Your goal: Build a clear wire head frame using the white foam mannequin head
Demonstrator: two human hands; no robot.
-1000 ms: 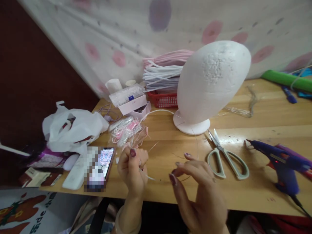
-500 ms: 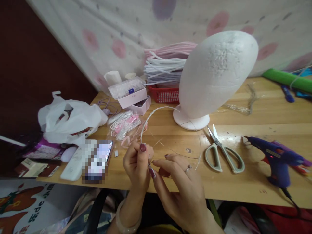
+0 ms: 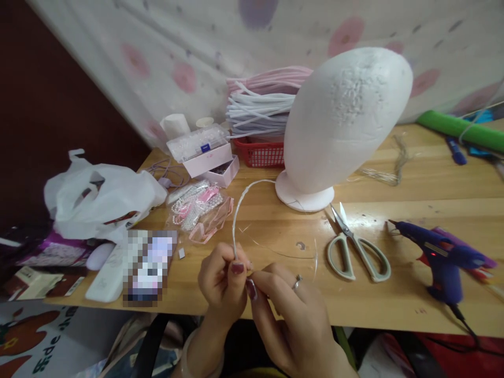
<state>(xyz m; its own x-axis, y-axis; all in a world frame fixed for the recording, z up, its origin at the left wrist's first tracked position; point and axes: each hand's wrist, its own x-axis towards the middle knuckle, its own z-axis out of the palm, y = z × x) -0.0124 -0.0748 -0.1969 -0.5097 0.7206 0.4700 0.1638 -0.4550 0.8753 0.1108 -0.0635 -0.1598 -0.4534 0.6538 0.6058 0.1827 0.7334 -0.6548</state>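
Note:
My left hand (image 3: 223, 286) is closed, its thumb and fingers pinching a white wrapped wire (image 3: 235, 220). From that grip the wire curves up and over to the right, towards the base of the white foam head form (image 3: 342, 126). My right hand (image 3: 289, 310), wearing a ring, pinches just beside the left thumb. What lies between its fingertips is hidden, though it seems to be at the wire's lower end. Beyond the hands, a thin loose wire (image 3: 289, 256) bends across the tabletop. Scissors (image 3: 346, 231) with pale handles lie partly open to the right.
A blue glue gun (image 3: 441, 252) with a lit red light rests at right. Behind stand a red basket (image 3: 262, 155) of pipe cleaners and pink boxes (image 3: 208, 160). Bagged beads (image 3: 200, 207), a phone (image 3: 151, 268) and a white plastic bag (image 3: 102, 199) lie left.
Both hands have moved slightly down towards the table's front edge, still close together. The white wire's arc has come down with them, and the view has shifted a little.

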